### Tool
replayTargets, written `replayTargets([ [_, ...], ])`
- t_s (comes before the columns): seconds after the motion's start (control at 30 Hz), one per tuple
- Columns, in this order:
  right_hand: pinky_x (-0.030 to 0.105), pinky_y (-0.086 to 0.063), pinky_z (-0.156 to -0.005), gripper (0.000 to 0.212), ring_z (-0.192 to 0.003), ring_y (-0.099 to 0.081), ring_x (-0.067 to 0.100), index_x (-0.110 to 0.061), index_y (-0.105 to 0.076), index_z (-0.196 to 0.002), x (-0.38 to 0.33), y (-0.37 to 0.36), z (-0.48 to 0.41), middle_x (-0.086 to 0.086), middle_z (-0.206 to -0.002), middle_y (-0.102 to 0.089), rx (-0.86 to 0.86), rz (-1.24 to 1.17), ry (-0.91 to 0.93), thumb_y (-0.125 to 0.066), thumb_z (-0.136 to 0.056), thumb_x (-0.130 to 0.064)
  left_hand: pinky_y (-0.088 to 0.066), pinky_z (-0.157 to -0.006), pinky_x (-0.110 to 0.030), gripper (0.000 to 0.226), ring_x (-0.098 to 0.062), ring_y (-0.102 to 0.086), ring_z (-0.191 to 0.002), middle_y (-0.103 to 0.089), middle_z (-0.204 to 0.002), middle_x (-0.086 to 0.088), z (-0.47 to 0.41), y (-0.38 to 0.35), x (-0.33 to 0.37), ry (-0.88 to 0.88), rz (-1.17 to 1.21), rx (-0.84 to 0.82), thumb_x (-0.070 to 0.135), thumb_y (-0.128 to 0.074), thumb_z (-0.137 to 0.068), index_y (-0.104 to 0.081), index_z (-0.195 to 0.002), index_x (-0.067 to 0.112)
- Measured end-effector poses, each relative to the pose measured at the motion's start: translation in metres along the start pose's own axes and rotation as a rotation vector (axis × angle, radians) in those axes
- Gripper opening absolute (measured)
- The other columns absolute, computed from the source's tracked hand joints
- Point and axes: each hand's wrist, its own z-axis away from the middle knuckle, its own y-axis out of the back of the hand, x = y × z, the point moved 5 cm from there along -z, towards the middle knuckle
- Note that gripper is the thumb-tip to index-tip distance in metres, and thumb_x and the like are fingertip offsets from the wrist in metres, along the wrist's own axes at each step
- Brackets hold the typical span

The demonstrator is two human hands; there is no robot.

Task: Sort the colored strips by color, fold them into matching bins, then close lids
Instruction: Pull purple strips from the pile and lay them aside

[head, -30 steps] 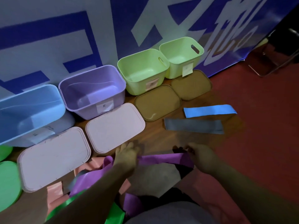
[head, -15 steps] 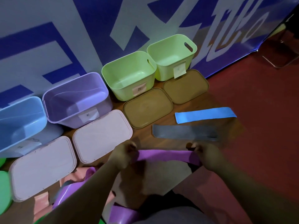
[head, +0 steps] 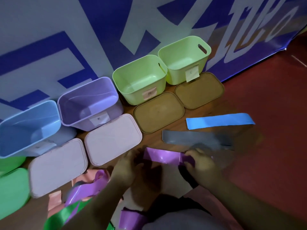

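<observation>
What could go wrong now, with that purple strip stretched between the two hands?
1. The purple strip, pinched by the left hand and right hand, looks shiny; it might slip out mid-fold.
2. The grey strip lies right beside the right hand and could get swept askew.
3. Loose strips, purple, green and pink, lie tangled near the left arm and may get dragged along.

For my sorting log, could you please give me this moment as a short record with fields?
Hands: left hand and right hand each grip one end of the purple strip
Laid flat: blue strip, grey strip
Bins: blue bin, purple bin, two green bins, all open
Lids: pale lids, brown lids, lying before the bins
</observation>
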Motion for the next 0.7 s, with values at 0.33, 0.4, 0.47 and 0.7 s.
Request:
replayTargets([
  [0.33,0.012,-0.047,-0.08,0.016,-0.091,-0.06,-0.007,-0.027,-0.068,-0.091,-0.093,-0.095,0.026,-0.023,-0.093,-0.065,-0.43,-0.155,0.317,-0.074,-0.078,-0.034,-0.04,-0.053,0.0,0.035,0.019,-0.056,-0.053,-0.062,-0.099,-0.009,0.114,0.0,-0.021,-0.014,0.013,-0.307,-0.006,-0.053,-0.095,-0.051,-0.129,-0.014],
  [0.4,0.007,-0.041,-0.08,0.018,-0.09,-0.056,-0.01,-0.025,-0.067,-0.092,-0.097,-0.104,0.029,-0.027,-0.094,-0.061,-0.44,-0.136,0.312,-0.074,-0.076,-0.031,-0.045,-0.068,-0.005,0.037,0.014,-0.063,-0.076,-0.061,-0.099,0.004,0.12,-0.011,-0.049,-0.076,-0.093,-0.275,0.01,-0.059,-0.093,-0.059,-0.129,0.005],
  [0.47,0.009,-0.04,-0.084,0.023,-0.096,-0.056,-0.005,-0.024,-0.065,-0.096,-0.099,-0.113,0.033,-0.021,-0.105,-0.063,-0.454,-0.131,0.319,-0.074,-0.077,-0.034,-0.052,-0.075,-0.023,0.037,-0.009,-0.065,-0.094,-0.065,-0.109,0.011,0.124,-0.005,-0.066,-0.096,-0.152,-0.209,0.037,-0.058,-0.079,-0.062,-0.116,0.035],
  [0.7,0.001,-0.033,-0.081,0.029,-0.097,-0.051,-0.005,-0.021,-0.064,-0.099,-0.114,-0.137,0.043,-0.012,-0.114,-0.065,-0.517,-0.076,0.315,-0.072,-0.076,-0.037,-0.049,-0.062,-0.037,0.032,-0.022,-0.055,-0.087,-0.058,-0.101,0.011,0.122,-0.02,-0.087,-0.188,-0.417,-0.137,0.059,-0.054,-0.065,-0.066,-0.091,0.043],
])
